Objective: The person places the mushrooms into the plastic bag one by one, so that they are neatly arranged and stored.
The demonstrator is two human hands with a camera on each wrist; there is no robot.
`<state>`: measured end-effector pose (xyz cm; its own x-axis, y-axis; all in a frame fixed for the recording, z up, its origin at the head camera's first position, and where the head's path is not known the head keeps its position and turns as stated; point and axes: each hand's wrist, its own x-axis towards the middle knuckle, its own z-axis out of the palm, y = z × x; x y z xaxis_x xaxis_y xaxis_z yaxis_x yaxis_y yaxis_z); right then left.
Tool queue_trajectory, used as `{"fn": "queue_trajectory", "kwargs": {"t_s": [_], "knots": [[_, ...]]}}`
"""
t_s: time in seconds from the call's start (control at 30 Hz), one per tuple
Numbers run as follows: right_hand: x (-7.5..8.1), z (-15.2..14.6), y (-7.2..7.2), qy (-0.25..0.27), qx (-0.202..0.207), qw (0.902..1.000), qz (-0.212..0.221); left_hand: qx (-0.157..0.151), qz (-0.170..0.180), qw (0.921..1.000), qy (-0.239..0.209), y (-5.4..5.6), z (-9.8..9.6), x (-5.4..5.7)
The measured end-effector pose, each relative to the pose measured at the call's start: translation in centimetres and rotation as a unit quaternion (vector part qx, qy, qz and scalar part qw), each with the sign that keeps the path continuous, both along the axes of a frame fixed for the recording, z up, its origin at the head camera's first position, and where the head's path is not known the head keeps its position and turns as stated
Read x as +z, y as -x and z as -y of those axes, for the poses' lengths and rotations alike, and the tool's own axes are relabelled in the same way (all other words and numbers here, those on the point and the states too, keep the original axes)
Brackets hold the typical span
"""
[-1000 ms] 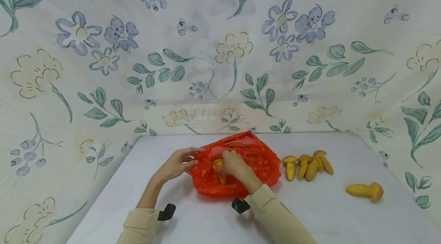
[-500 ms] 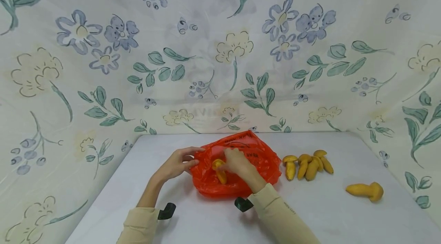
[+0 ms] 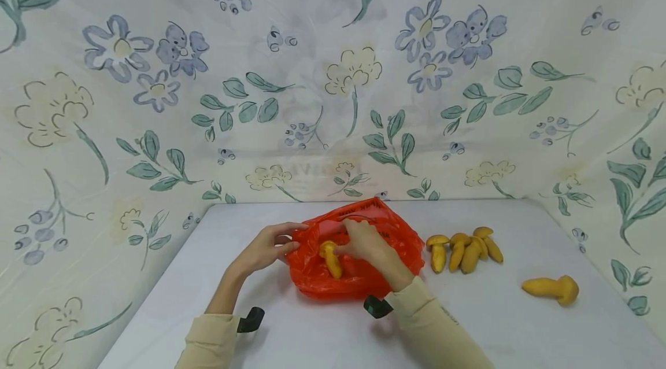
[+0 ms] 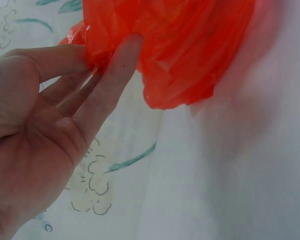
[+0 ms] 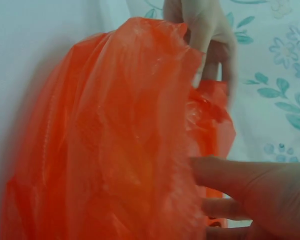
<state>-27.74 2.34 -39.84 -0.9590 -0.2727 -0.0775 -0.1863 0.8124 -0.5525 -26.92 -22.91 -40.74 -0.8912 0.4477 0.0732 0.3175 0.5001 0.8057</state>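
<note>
In the head view a red plastic bag (image 3: 317,288) lies on the table, its mouth held apart on the left. My left hand (image 3: 267,248) pinches the bag's left edge between thumb and fingers; the left wrist view shows the thin red film (image 4: 175,65) caught there. A yellow-brown mushroom (image 3: 332,259) rests in the bag's opening, cap toward the back. My right hand (image 3: 366,243) is just right of this mushroom, inside the mouth, its fingers spread and loose. In the right wrist view the bag's side hides the mushroom, and some fingers are behind the film.
Several more mushrooms (image 3: 470,256) lie in a group right of the bag. One larger mushroom (image 3: 552,289) lies apart, farther right. A flower-patterned cloth (image 3: 333,97) hangs behind and beside the white table (image 3: 291,340).
My right hand has let go of the mushroom and drawn off to the right. The mushroom has turned slightly and shows whole in the bag. My left hand keeps its place.
</note>
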Motion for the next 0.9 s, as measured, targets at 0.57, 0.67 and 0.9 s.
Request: {"fn": "queue_trajectory", "kwargs": {"t_s": [0.57, 0.67, 0.9], "knots": [[1.8, -3.9, -0.4, 0.020, 0.015, 0.9985, -0.049, 0.002, -0.004, 1.0000, -0.003, 0.0, 0.1, -0.1], [2.0, -4.5, -0.4, 0.023, 0.022, 0.9982, -0.051, 0.001, -0.005, 1.0000, -0.004, 0.0, 0.1, -0.1], [2.4, -5.8, -0.8, 0.043, 0.022, 0.9978, -0.046, 0.001, -0.004, 1.0000, -0.004, 0.0, 0.1, -0.1]]}}
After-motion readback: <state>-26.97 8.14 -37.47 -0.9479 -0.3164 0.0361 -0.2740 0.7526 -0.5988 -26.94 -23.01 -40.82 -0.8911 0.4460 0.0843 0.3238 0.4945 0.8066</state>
